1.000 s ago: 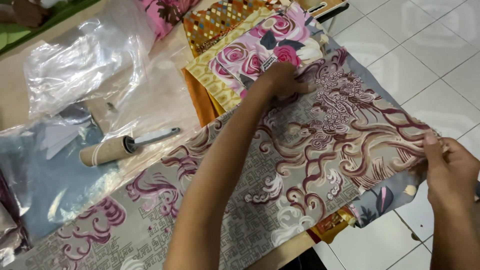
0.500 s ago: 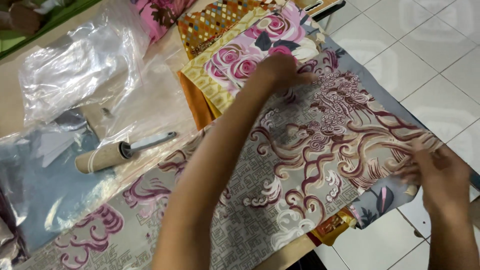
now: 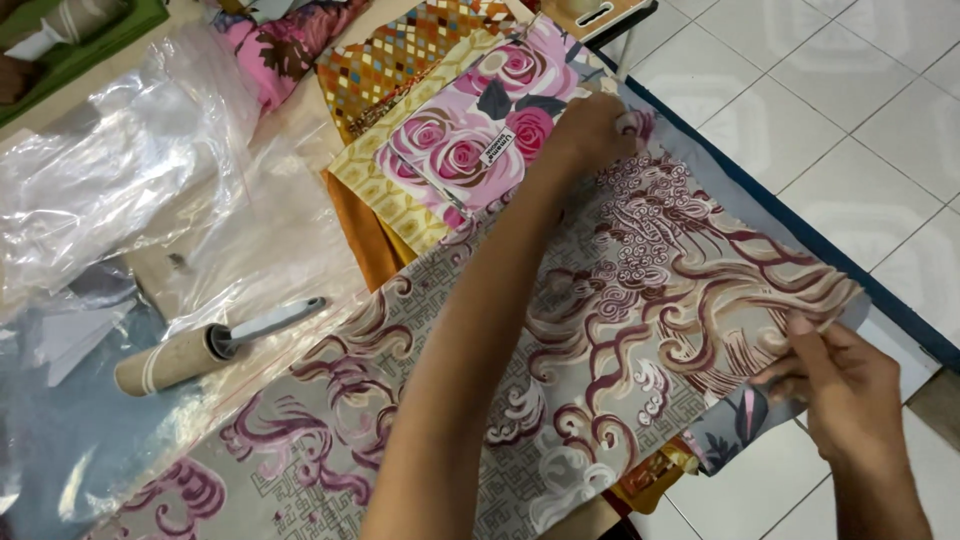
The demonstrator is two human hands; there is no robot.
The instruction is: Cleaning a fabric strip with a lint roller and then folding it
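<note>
Pinching the lower right corner of a grey woven cloth with maroon and cream swirl patterns (image 3: pixel 620 330), the right hand (image 3: pixel 845 390) is seen at the lower right of the frame, its fingers closed on the cloth's edge. The left hand (image 3: pixel 590 130), reached across to the upper middle of the frame, is laid on the far corner of the same cloth; whether its fingers are closed on the edge or only pressed flat cannot be told, since the back of the hand hides them. The cloth is spread diagonally over the surface, and the step in hand is judged to be the squaring or smoothing of its end; a next move would call for both corners being kept taut and level.

Just above the left hand lies a pink rose-printed fabric piece (image 3: pixel 470 130) on a yellow patterned cloth (image 3: pixel 385 180). At centre left rests a brown lint roller with a grey handle (image 3: pixel 200 350), beside crumpled clear plastic bags (image 3: pixel 120 180). Under the right-hand corner a blue-grey floral fabric (image 3: pixel 730 430) is partly covered. The cloth's lower left end is cut off by the frame.
</note>
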